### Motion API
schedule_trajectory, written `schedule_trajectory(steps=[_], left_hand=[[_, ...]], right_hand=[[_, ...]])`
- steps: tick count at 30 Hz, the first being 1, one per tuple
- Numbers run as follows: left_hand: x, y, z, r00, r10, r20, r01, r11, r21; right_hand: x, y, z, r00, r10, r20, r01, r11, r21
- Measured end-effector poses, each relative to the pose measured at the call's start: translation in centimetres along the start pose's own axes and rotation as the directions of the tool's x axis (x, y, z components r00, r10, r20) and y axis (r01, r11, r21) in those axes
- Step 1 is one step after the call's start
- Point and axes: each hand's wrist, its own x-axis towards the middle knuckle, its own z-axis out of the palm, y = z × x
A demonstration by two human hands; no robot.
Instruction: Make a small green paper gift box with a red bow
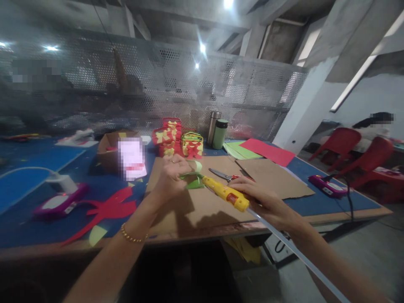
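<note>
My left hand (172, 173) pinches a curled piece of green paper (195, 182) above a sheet of brown cardboard (172, 216). In my right hand (260, 194) is a yellow hot glue gun (225, 192), its nozzle pointing left and touching or almost touching the green paper. A long translucent glue stick (293, 248) sticks out of the gun's back end towards me. Scissors (221, 174) with red handles lie on the cardboard, just beyond the glue gun. The grip of the gun is partly hidden by my right fingers.
Red paper baskets (170, 139) and a yellow-green one (192, 145) stand behind, beside a green bottle (220, 134) and a steel flask. Left are a phone (131, 158), cardboard box (105, 153), red paper cutout (113, 206) and purple power strip (59, 204). Red sheets (271, 151) lie right.
</note>
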Motion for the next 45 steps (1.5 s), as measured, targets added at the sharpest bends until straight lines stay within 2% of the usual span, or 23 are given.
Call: schedule_trajectory(steps=[6, 12, 18, 26, 32, 38, 42, 45], left_hand=[[0.0, 0.0, 0.1, 0.998, -0.002, -0.057, 0.000, 0.999, -0.035], [0.2, 0.3, -0.3, 0.999, -0.033, -0.030, 0.031, 0.999, -0.043], [0.1, 0.0, -0.2, 0.999, 0.005, -0.037, -0.006, 0.999, -0.033], [0.1, 0.1, -0.2, 0.999, -0.019, -0.045, 0.013, 0.991, -0.135], [0.2, 0.0, -0.3, 0.993, -0.110, -0.034, 0.105, 0.985, -0.134], [0.1, -0.5, 0.1, 0.980, -0.189, -0.061, 0.167, 0.951, -0.262], [-0.1, -0.4, 0.0, 0.954, -0.298, -0.039, 0.266, 0.896, -0.355], [-0.2, -0.2, -0.1, 0.943, -0.331, -0.022, 0.300, 0.880, -0.368]], right_hand=[[-0.5, 0.4, -0.2, 1.000, 0.001, -0.021, -0.002, 1.000, -0.005], [-1.1, 0.6, -0.6, 0.999, 0.035, -0.041, -0.035, 0.999, -0.013], [-0.1, -0.2, -0.3, 0.999, -0.003, -0.035, 0.003, 1.000, -0.010], [-0.3, 0.1, -0.2, 0.999, -0.025, -0.036, 0.023, 0.998, -0.050], [-1.2, 0.4, -0.4, 0.996, 0.013, -0.088, -0.015, 1.000, -0.022], [-2.6, 0.9, -0.7, 0.983, 0.057, -0.174, -0.038, 0.993, 0.111], [-4.6, 2.2, -1.4, 0.965, 0.126, -0.232, -0.097, 0.987, 0.132], [-6.3, 3.7, -2.3, 0.929, 0.207, -0.307, -0.196, 0.978, 0.066]])
